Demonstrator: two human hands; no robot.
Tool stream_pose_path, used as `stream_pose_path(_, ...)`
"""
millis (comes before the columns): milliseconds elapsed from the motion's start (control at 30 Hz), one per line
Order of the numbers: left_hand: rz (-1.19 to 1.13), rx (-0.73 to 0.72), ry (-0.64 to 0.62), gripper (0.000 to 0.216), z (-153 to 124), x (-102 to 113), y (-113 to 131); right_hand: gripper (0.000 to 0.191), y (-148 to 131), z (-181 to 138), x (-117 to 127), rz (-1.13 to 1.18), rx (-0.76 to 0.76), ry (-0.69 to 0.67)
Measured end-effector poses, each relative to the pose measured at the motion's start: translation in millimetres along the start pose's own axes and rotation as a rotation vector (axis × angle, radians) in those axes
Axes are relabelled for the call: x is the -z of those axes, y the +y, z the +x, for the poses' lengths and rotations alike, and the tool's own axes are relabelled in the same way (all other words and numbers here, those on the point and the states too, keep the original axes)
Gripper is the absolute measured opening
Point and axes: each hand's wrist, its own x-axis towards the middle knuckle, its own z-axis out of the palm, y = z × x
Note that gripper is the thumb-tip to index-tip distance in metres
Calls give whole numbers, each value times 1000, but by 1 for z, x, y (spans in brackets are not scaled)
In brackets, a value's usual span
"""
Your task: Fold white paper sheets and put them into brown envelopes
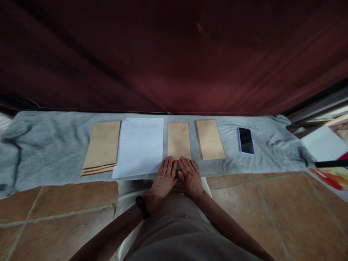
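Observation:
A single brown paper envelope (pixel 178 139) lies in front of me, with a faint red print at its top right. Both hands rest on its near end. My left hand (pixel 165 175) lies flat with fingers stretched forward, close to the stack of white paper (pixel 141 145). Beside it, my right hand (pixel 190 175) is flat too, fingertips on the envelope's near edge. The hands hide that edge. To the right sits a small stack of brown envelopes (pixel 210 139), and at the left is another stack of larger-looking brown envelopes (pixel 102 145).
A grey cloth (pixel 54 145) covers the narrow table. A phone (pixel 246 140) with a pale purple edge lies on it at the right. Dark red fabric (pixel 174 58) hangs behind the table. Tiled floor (pixel 244 203) shows below, and printed sheets (pixel 333 177) are at the far right.

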Motion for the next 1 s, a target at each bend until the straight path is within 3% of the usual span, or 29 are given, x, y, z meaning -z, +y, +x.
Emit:
stream_pose_path(367, 30, 5, 43, 71, -1, -2, -1, 48, 15, -10, 5, -29, -52, 55)
stream_pose_path(633, 47, 20, 45, 65, 2, -2, 4, 52, -3, -1, -4, 6, 13, 43)
stream_pose_path(833, 20, -18, 152, 63, -2, -9, -7, 50, 2, -5, -6, -22, -24, 97)
stream_pose_path(1000, -107, -106, 179, 56, 30, 3, -18, 49, 4, -7, -5, -22, -30, 111)
